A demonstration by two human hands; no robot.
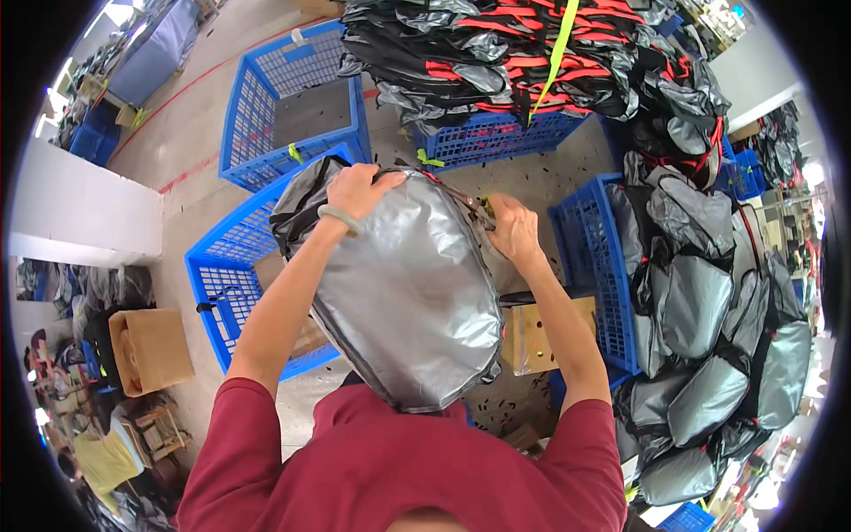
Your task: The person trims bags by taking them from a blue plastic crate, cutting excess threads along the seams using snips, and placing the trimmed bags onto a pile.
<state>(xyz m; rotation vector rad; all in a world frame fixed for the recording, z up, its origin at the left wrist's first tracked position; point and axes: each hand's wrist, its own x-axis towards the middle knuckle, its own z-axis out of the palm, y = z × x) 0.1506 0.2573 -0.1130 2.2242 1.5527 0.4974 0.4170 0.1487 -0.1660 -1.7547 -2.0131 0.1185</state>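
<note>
A large silver bag [412, 293] with black edging leans upright against my body, its smooth rounded panel facing up. My left hand [355, 193] is closed over its top edge, with the thumb lying toward the right. Black fabric [306, 195] bunches out beside that hand. At the bag's upper right edge, my right hand [514, 232] is closed round a slim, dark metal tool [477, 209] that looks like a pair of scissors. Its tip lies along the bag's edging, where red trim shows. The fingers partly hide the tool.
A blue crate [232, 266] stands under the bag's left side; another blue crate [232, 133] is beyond it. Black, silver and red bags [496, 62] are heaped ahead. More silver bags [696, 301] overflow a crate at right. Cardboard boxes [151, 350] [536, 341] stand on both sides.
</note>
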